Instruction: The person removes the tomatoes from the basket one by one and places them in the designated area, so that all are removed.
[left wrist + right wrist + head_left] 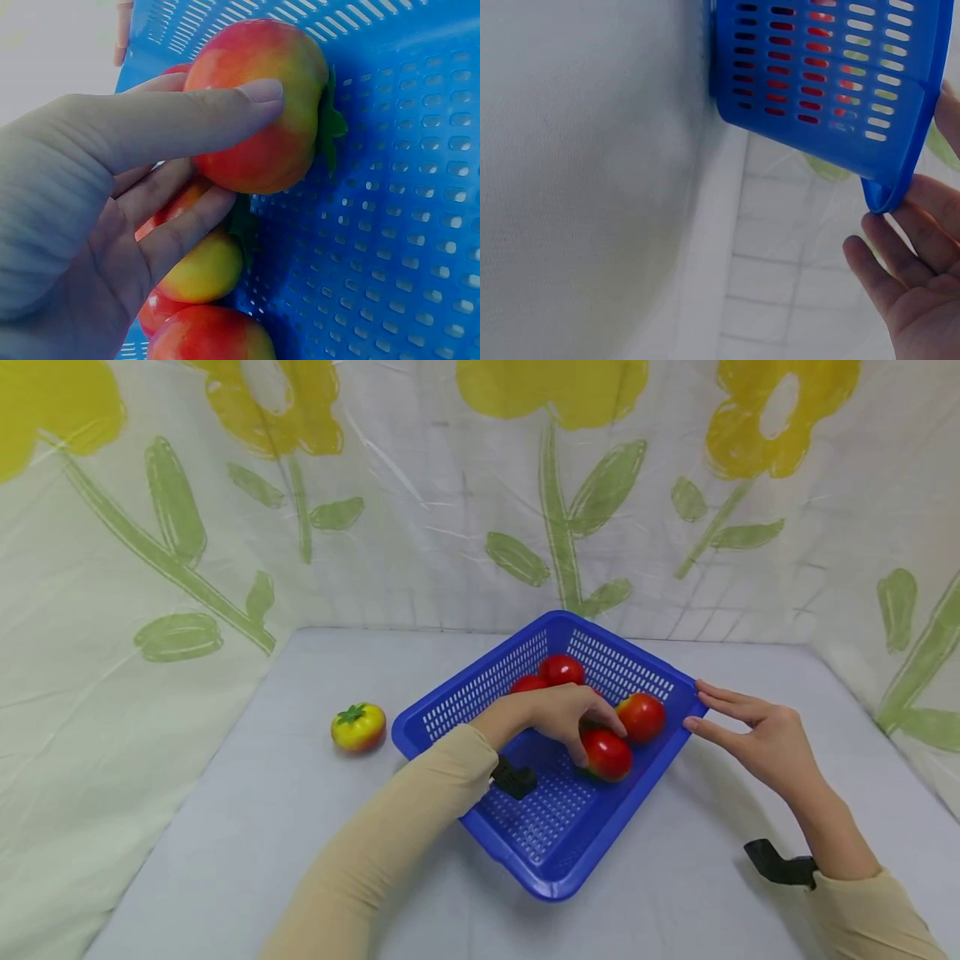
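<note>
A blue plastic basket (551,890) with slotted walls sits turned at an angle on the table. Inside it, my left hand (568,714) grips a red tomato (609,757), thumb on one side and fingers on the other. The left wrist view shows that tomato (251,142) with a yellowish end and a green leafy top. Beside it lies another tomato (642,718); farther back are more red ones (562,670), partly covered by the left hand. My right hand (776,747) pinches the basket's right corner, its fingers at the rim (889,202).
On the table (247,827), left of the basket, lies a yellow-and-red tomato (358,727) with a green top. A white curtain (420,527) printed with yellow flowers hangs behind the table. Black wrist mounts (780,863) show on both arms.
</note>
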Motion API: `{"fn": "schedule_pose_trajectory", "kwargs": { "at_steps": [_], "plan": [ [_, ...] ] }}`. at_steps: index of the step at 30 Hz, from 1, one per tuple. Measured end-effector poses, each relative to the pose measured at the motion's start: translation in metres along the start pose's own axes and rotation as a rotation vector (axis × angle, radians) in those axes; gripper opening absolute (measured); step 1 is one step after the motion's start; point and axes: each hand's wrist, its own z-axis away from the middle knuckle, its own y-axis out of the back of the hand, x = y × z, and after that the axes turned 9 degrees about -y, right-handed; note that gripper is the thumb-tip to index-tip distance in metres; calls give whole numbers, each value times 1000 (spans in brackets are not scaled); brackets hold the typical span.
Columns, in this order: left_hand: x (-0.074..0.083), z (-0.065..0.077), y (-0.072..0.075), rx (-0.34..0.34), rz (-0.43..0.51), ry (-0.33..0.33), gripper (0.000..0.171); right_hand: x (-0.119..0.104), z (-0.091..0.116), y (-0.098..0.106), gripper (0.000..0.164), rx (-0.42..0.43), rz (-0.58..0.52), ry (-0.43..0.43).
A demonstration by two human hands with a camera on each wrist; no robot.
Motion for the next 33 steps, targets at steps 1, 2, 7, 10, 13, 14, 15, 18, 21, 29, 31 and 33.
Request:
{"fn": "schedule_pose_trajectory", "kwargs": {
  "at_steps": [1, 2, 7, 10, 13, 14, 15, 18, 21, 29, 31, 33],
  "plan": [
    [1, 0, 0, 0, 0, 0, 57, 0, 0, 0, 58, 0, 1, 0],
    [1, 0, 0, -2, -2, 0, 57, 0, 0, 0, 58, 0, 0, 1],
    [2, 1, 0, -20, -10, 8, 57, -2, 1, 0, 58, -1, -3, 0],
    [1, 2, 0, -23, -6, 10, 58, -3, 1, 1, 59, -10, -8, -9],
    [2, 2, 0, -24, 0, 4, 58, -3, 1, 1, 59, -16, -13, -13],
    [2, 3, 0, -27, 3, 4, 58, -3, 1, 1, 59, -17, -12, -13],
    [2, 3, 1, -31, 7, 6, 58, -3, 1, 1, 59, -17, -12, -13],
    [3, 4, 3, -42, 22, 15, 58, -3, 0, 2, 59, -21, -18, -16],
    [5, 7, 5, -50, 46, 25, 57, -4, 0, 1, 60, -25, -23, -17],
    [7, 13, 10, -31, 146, 20, 53, -2, 0, 1, 59, -9, -7, -12],
    [7, 13, 10, -23, 182, 5, 53, -2, 0, 1, 59, -7, -5, -12],
    [6, 12, 10, -16, 213, -10, 54, -2, 0, 1, 59, -10, -5, -14]
  ]
}}
